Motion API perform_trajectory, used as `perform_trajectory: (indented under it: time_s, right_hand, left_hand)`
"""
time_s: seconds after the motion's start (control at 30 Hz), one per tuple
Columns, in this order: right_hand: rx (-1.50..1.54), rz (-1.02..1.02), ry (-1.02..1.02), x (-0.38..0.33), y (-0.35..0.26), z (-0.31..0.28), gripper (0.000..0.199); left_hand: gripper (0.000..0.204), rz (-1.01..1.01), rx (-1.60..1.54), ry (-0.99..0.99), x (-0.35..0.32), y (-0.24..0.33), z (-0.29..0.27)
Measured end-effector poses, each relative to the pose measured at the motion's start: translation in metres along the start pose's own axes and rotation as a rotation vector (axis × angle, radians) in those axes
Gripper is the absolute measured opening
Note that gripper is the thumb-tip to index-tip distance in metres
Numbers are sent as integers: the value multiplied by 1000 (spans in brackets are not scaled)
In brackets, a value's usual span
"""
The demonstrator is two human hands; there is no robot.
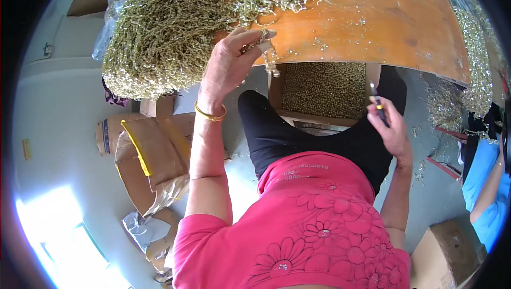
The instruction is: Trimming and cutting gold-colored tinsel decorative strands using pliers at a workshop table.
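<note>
My left hand [231, 62] is raised at the front edge of the orange wooden table [383, 17], its fingers pinched on a short piece of gold-coloured chain [268, 57] that dangles below the fingertips. A gold bangle sits on that wrist. A big heap of the same chain [165, 28] covers the table's left end just beyond the hand. My right hand [388, 126] is lower, above my lap, and grips a small dark tool with a yellow band [377, 100]. A wooden drawer full of small gold pieces [324, 89] stands open under the table between my hands.
More chain [474, 49] lies piled along the table's right end and on the floor. Torn brown paper bags [151, 156] lie on the floor at my left. A cardboard box [447, 251] stands at the lower right, and a person in a blue sleeve [487, 182] is at the right edge.
</note>
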State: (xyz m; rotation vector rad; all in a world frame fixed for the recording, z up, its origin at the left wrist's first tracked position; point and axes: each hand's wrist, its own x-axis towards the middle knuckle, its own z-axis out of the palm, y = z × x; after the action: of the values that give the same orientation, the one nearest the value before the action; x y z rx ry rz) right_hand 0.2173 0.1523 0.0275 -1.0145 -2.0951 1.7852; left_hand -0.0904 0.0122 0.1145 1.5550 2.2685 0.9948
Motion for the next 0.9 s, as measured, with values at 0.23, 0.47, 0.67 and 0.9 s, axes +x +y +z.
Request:
perform_trajectory:
  time_s: [0.23,0.47,0.67,0.9]
  right_hand:
    - [598,-106,-87,37,-14,94,35]
    - [1023,135,-109,65,-27,130,39]
    - [1186,16,-90,69,-23,121,23]
    - [1270,6,-93,52,-21,85,26]
  left_hand:
    - [26,-122,-335,-100,-4,29,-17]
    - [27,-26,-600,-256,-15,51,-29]
    - [24,-74,-786,-152,-24,45,-27]
    - [32,-140,-1049,-3,-25,19,-12]
